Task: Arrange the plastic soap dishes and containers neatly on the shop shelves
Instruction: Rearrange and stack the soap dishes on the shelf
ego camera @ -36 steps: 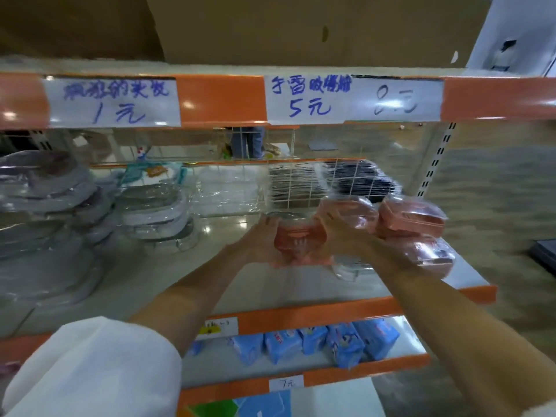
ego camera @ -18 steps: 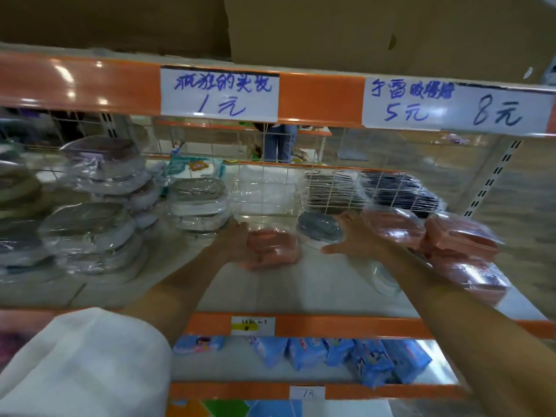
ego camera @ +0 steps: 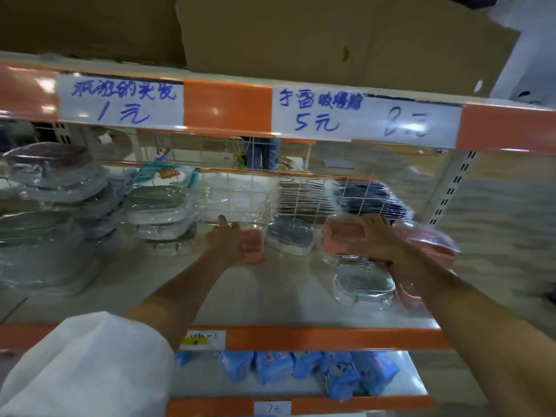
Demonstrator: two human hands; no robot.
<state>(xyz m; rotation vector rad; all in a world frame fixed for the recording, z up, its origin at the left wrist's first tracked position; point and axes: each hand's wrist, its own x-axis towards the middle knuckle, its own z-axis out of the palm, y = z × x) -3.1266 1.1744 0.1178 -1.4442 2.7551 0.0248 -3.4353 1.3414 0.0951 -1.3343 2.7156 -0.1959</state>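
A: Head view: what changed?

B: The left hand (ego camera: 224, 242) has carried its pink soap dish (ego camera: 252, 246) leftward, away from the grey dish (ego camera: 289, 234); its fingers grip it just above the middle shelf (ego camera: 270, 299). The right hand (ego camera: 376, 236) now rests curled on the pink stack (ego camera: 340, 234) right of the grey dish.

A: Meaning?

B: Probably that dish starts a new spot.

A: Surroundings?

B: Pale shelf, orange edges, grey stacks (ego camera: 159, 212) far left, wire grid (ego camera: 301, 197) behind.
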